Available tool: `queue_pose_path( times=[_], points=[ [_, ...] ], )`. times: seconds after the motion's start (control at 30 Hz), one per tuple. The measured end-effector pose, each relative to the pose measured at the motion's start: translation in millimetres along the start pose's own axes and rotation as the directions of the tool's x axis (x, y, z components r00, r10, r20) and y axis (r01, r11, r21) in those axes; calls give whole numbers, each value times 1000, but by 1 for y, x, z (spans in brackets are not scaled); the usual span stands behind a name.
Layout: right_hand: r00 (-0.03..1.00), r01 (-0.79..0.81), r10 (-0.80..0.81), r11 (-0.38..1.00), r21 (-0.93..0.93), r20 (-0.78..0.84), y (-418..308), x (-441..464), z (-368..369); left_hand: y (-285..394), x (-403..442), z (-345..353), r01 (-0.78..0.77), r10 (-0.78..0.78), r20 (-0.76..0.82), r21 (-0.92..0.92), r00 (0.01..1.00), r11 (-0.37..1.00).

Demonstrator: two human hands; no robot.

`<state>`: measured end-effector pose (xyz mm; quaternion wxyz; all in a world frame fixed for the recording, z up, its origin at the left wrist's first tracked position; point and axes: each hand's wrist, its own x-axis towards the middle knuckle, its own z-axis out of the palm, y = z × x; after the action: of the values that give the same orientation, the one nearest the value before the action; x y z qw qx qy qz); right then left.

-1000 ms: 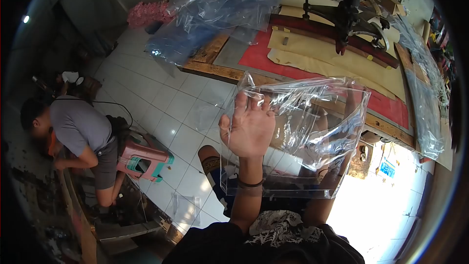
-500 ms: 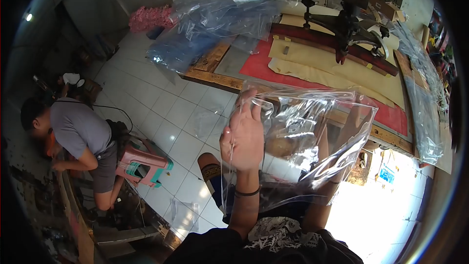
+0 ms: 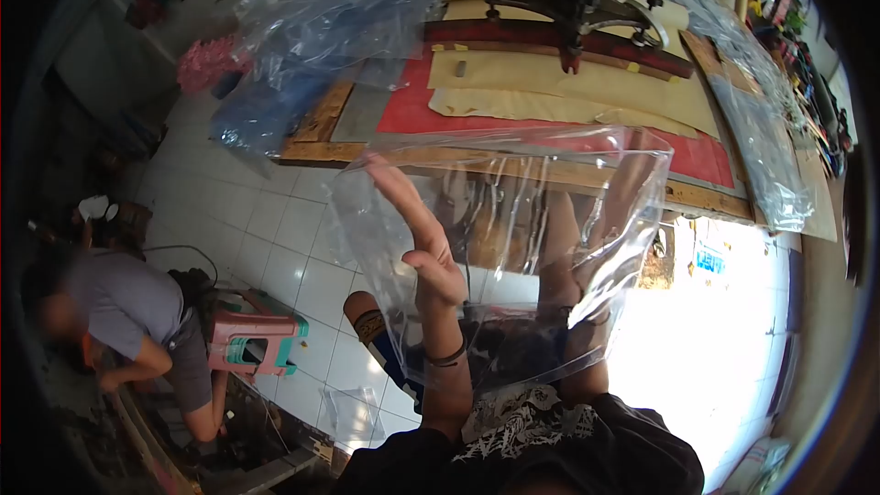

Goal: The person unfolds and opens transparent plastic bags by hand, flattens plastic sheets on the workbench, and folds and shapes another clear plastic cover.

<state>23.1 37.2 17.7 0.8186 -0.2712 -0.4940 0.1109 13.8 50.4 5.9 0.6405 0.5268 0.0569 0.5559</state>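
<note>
We see a white tiled floor [image 3: 307,280] running under everything, and across the top of the frame a wooden table [image 3: 325,154]. At its left end, in the upper left, a heap of loose plastic [image 3: 321,27] is piled up. At the lower left a co-worker [image 3: 137,302] bends forward beside a pink and green stool [image 3: 252,330]. On the table, at top centre, we find a red sheet [image 3: 403,108] under a pale yellow sheet [image 3: 568,87], with a dark red pressing bar [image 3: 522,34] lying across the latter.

In the middle of the frame, in front of the table's near edge, we have a crinkled piece of clear plastic [image 3: 500,220] raised on our hands. Its longer side runs left to right, roughly along the table edge, and its bulk lies to the right of the left hand [image 3: 423,238] — between that hand and the right hand [image 3: 637,151], which shows dimly near the upper right corner. The left is nearer the plastic's left edge, its fingers stretched out toward the upper left, thumb apart, not clenched on anything. We cannot tell how the right one grips — glare and folds blur it. Smallest of all, a dark wristband [image 3: 449,357] circles our left wrist.
</note>
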Motion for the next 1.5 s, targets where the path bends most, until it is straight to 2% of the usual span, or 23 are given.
queue_pose_path(
  times=[0.1, 0.2, 0.3, 0.37, 0.43, 0.5, 0.63, 0.7, 0.77, 0.8, 0.93, 1.1, 1.37, 1.5],
  points=[
    [1000, -15, 14, 993, 114, 4, 6, 1, -4, -7, 1, 9, -39, 41, -25, 67, 999, 997],
    [1000, -7, 7, 1000, 30, 4, 12, 2, -8, -12, 3, 18, -89, 96, -54, 122, 994, 989],
    [998, -56, 56, 996, -71, -2, 11, 3, -13, -10, 3, 25, -99, 98, 20, 141, 995, 985],
    [994, -113, 112, 984, -138, -14, 6, 5, -13, 0, 3, 26, -82, 61, 145, 142, 987, 987],
    [986, -167, 165, 965, -201, -27, 3, 7, -13, 1, 4, 23, -40, 17, 178, 129, 984, 991],
    [980, -201, 198, 948, -247, -35, 1, 10, -14, -7, 10, 19, 20, -31, 116, 99, 993, 995],
    [980, -191, 196, 900, -391, -26, -1, 12, -13, -5, 15, -4, 162, -177, 85, 160, 981, 974],
    [986, -158, 165, 823, -546, -36, -13, 10, -23, 0, 18, 0, 233, -250, 62, 201, 966, 951],
    [989, -141, 134, 717, -682, -63, -30, 4, -43, 3, 18, 7, 219, -235, 43, 234, 971, 947],
    [990, -136, 111, 660, -738, -83, -41, -1, -55, 5, 16, 11, 163, -189, 96, 231, 977, 959],
    [984, -155, -7, 447, -881, -176, -89, -21, -104, -2, 25, 16, 132, -183, 235, 218, 955, 967],
    [959, -181, -170, 247, -952, -227, -130, -25, -160, -21, 45, 25, 143, -235, 331, 280, 914, 949],
    [939, -183, -291, 23, -983, -181, -127, -21, -213, -53, 58, 33, 201, -312, 374, 307, 873, 930],
    [967, -9, -254, 22, -1000, -14, -135, -17, -204, -54, 58, 35, 215, -332, 382, 318, 862, 923]
  ],
)
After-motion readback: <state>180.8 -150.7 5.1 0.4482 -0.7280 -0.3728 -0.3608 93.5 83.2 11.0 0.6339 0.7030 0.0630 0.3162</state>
